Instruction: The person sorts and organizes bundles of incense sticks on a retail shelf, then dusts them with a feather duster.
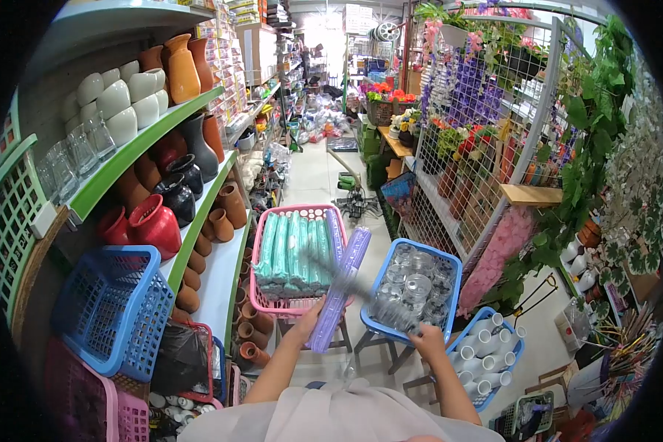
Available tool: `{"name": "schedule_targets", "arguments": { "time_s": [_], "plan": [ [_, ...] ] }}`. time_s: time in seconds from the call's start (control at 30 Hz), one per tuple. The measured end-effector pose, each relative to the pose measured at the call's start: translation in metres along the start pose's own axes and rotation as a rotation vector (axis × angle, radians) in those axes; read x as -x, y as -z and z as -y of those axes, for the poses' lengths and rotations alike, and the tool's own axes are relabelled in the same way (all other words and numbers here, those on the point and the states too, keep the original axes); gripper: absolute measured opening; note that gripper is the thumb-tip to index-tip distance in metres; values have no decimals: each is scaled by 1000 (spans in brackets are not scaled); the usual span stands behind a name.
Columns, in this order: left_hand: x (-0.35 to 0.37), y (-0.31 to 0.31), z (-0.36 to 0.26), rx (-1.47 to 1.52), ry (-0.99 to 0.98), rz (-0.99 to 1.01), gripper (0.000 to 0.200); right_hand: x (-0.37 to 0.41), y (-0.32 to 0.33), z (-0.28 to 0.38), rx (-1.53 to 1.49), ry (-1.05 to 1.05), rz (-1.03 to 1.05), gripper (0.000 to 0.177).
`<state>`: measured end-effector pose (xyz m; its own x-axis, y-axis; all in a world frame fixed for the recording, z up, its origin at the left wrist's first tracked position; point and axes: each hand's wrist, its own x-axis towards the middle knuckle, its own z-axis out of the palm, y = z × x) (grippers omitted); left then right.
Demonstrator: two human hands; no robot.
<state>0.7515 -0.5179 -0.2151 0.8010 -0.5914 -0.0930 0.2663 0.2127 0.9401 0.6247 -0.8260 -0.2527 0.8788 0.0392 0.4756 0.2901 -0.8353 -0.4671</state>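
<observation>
My left hand (303,329) is closed round the lower part of a long purple bundle in clear wrap (346,283), held up at a slant. My right hand (429,342) grips the near end of a long grey duster-like thing (390,311); motion smears it, and its far part crosses in front of the purple bundle. Just beyond my left hand stands a pink basket (264,303) packed with turquoise wrapped bundles (291,247) and more purple ones. Close to my right hand, a blue basket (455,283) holds clear glass pieces (418,286).
White vases (486,357) fill another blue basket at right. Shelves on the left carry white bowls (114,99), clay pots (232,202) and a red vase (157,223). A blue crate (103,295) juts out below. Along the right runs a wire rack (457,199) with artificial flowers.
</observation>
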Motion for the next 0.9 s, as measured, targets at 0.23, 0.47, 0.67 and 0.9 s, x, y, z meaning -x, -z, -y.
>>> {"name": "schedule_targets", "arguments": {
  "time_s": [0.23, 0.47, 0.67, 0.9],
  "plan": [
    [3, 6, -2, 180, 97, 14, 54, -4, 4, 11, 33, -12, 115, 38],
    [2, 19, 10, 531, 80, 143, 53, -5, 3, 31, 12, 78, 65, 39],
    [12, 5, -6, 372, 135, 115, 57, -7, -20, 22, -59, -574, 56, 29],
    [1, 25, 8, 384, 170, 154, 58, -21, -27, 38, -113, -587, 86, 33]
  ]
}}
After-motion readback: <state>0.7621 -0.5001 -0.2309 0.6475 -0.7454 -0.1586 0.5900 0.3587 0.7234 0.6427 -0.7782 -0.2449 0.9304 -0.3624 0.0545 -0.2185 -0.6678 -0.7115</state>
